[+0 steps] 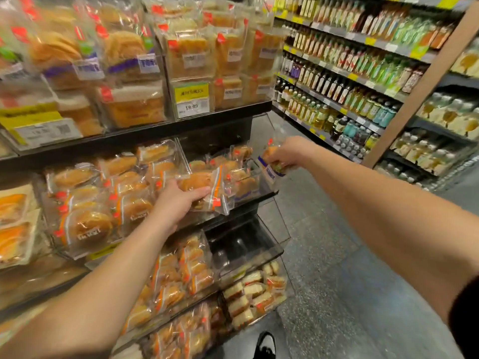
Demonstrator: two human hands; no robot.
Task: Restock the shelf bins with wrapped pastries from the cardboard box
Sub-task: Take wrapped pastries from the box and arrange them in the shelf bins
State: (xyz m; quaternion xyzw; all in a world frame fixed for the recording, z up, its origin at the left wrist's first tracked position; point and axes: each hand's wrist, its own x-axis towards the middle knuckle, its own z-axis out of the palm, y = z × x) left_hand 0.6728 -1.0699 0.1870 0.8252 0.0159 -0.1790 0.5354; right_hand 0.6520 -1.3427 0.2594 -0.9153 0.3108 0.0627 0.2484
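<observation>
A clear-wrapped round pastry (204, 189) with an orange stripe sits over the front lip of the half-empty end bin (255, 196), open aisle floor (337, 255) beside it. The left hand (178, 200) clasps its near end. The right hand (286, 154) pinches a purple-labelled pastry (272, 167) just beyond the bin's corner.

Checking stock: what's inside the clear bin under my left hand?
The bin looks empty, only dark reflections showing through its clear wall. The left hand and its pastry hide its back.

Your left hand (178, 203) grips an orange-striped wrapped pastry (207, 189) over the mid-shelf bin (255, 196); your right hand (287, 155) holds a purple-labelled pkg (272, 169) just beside the bin's right end.
</observation>
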